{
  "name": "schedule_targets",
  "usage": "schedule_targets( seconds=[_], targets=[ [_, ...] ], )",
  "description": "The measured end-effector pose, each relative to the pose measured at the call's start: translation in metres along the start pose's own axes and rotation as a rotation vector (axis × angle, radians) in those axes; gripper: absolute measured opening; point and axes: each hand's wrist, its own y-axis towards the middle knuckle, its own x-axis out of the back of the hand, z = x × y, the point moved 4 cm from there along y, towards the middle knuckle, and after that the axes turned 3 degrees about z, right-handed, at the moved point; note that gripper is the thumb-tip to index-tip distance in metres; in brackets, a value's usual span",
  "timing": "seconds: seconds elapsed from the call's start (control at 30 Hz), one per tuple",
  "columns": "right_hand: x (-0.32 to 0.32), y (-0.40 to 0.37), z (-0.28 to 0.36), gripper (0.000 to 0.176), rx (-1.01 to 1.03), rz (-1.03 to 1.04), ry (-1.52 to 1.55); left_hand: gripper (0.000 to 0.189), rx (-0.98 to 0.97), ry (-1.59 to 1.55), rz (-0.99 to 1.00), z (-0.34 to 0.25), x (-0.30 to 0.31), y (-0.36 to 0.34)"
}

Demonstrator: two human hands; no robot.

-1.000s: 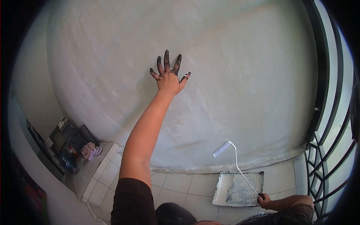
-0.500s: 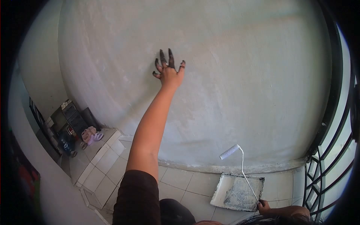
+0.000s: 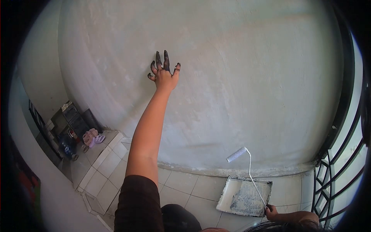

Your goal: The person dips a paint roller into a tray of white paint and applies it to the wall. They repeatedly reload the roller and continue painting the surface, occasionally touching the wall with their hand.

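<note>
My left hand (image 3: 164, 79) reaches up to the grey wall (image 3: 239, 77), its fingers spread and stained black. The fingertips appear to be at the wall surface; firm contact cannot be made out. Down at the lower right, my right hand (image 3: 271, 211) is closed around the handle end of a paint roller (image 3: 236, 154). The roller's white sleeve points up and to the left, in front of the wall's lower part. Beneath it a paint tray (image 3: 225, 199) lies on the floor, smeared with whitish paint, its ribbed slope partly coated.
Pale floor tiles (image 3: 177, 183) run along the wall's foot. At left, a raised tiled step (image 3: 92, 166) carries pink and lilac shoes (image 3: 91, 138), a blue bottle-like container (image 3: 67, 147) and dark crates (image 3: 75, 120). A black metal railing (image 3: 328, 181) borders the right side.
My left hand has shifted a little to the left across the wall, fingers still spread. The view has moved slightly. My right hand and the roller have stayed almost in place.
</note>
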Motion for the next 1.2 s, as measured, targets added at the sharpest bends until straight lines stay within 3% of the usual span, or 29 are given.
schedule_targets(
  seconds=[0.13, 0.23, 0.37, 0.47, 0.57, 0.6, 0.63, 0.67, 0.73, 0.77, 0.83, 0.9, 0.97, 1.07, 1.17, 1.2],
  targets=[
    [0.006, 0.007, -0.021, 0.025, 0.086, -0.021, -0.176, 0.076, -0.001, -0.002, 0.005, 0.003, -0.001, 0.007],
    [0.002, 0.010, -0.037, 0.026, 0.010, -0.147, 0.013, 0.076, -0.003, 0.033, 0.026, 0.001, 0.006, 0.006],
    [0.003, 0.008, -0.024, 0.026, -0.055, -0.025, 0.025, 0.075, -0.002, 0.097, 0.093, 0.002, 0.011, 0.006],
    [-0.001, -0.001, 0.012, 0.027, -0.073, 0.016, -0.087, 0.078, -0.031, 0.111, -0.072, 0.009, 0.015, -0.003],
    [0.008, -0.008, 0.012, 0.028, -0.170, 0.081, -0.287, 0.065, -0.447, -0.408, -0.483, 0.025, -0.010, -0.044],
    [0.013, 0.003, -0.015, 0.027, 0.021, 0.086, -0.286, 0.061, -0.652, -0.508, -0.450, 0.003, 0.010, -0.077],
    [0.024, 0.007, -0.053, 0.026, -0.034, 0.078, -0.367, 0.056, -0.770, -0.589, -0.315, -0.007, 0.005, -0.111],
    [0.032, 0.013, -0.080, 0.024, 0.062, 0.082, -0.288, 0.053, -0.819, -0.761, 0.003, -0.008, -0.021, -0.156],
    [0.049, 0.006, -0.038, 0.021, 0.095, 0.057, -0.413, 0.048, -1.120, -0.652, 0.547, -0.025, -0.050, -0.247],
    [0.060, 0.006, -0.032, 0.021, 0.043, 0.090, -0.373, 0.047, -1.371, -0.350, 0.749, -0.032, -0.057, -0.289],
    [0.077, 0.007, -0.021, 0.021, 0.023, 0.112, -0.404, 0.048, -1.354, -0.130, 1.141, -0.039, -0.103, -0.386],
    [0.089, 0.006, -0.003, 0.025, -0.028, 0.261, -0.547, 0.047, -1.135, -0.243, 1.342, -0.013, -0.141, -0.474],
    [0.089, 0.001, 0.011, 0.025, -0.087, 0.264, -0.566, 0.044, -1.028, -0.084, 1.710, 0.014, -0.166, -0.547],
    [0.097, 0.005, 0.022, 0.028, -0.146, 0.386, -0.798, 0.043, -1.079, 0.042, 1.913, 0.038, -0.175, -0.620],
    [0.094, 0.003, 0.048, 0.029, -0.299, 0.398, -0.892, 0.041, -1.179, -0.173, 1.782, 0.078, -0.183, -0.683],
    [0.095, 0.005, 0.047, 0.030, -0.281, 0.428, -0.928, 0.041, -1.101, -0.158, 1.876, 0.084, -0.177, -0.688]
  ],
)
